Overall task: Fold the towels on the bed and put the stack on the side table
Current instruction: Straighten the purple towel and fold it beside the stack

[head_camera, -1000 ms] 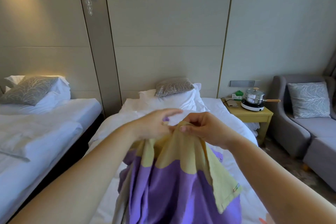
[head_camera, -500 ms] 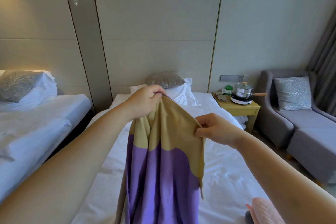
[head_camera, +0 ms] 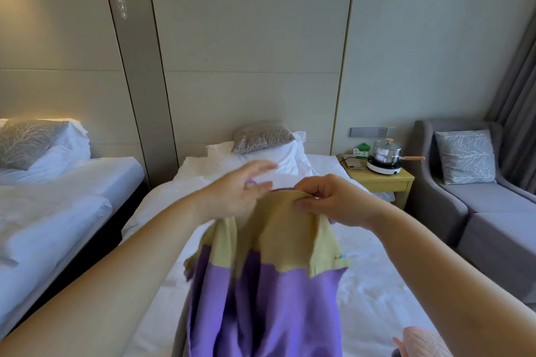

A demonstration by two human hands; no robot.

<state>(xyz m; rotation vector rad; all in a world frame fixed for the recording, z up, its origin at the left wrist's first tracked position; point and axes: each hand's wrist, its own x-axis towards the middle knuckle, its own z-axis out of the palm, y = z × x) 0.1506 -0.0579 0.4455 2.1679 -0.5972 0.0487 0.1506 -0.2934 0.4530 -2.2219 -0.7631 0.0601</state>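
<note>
I judge the towel [head_camera: 261,298] light, soft and limp, sagging wherever it is unsupported, so I would take it by the two top corners of its yellow band. It hangs over the bed [head_camera: 377,298], long axis running 12 to 6 o'clock, yellow end at 12. The fingers of my right hand [head_camera: 333,203] pinch its top edge; my left hand [head_camera: 235,194], at 9 o'clock of it, is blurred, fingers spread, and I cannot tell whether they catch cloth

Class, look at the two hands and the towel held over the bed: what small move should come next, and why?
Probably the left hand should pinch the towel at its top edge beside the right hand: only the right pinches it, the left's fingers are spread, and the towel hangs bunched.
</note>
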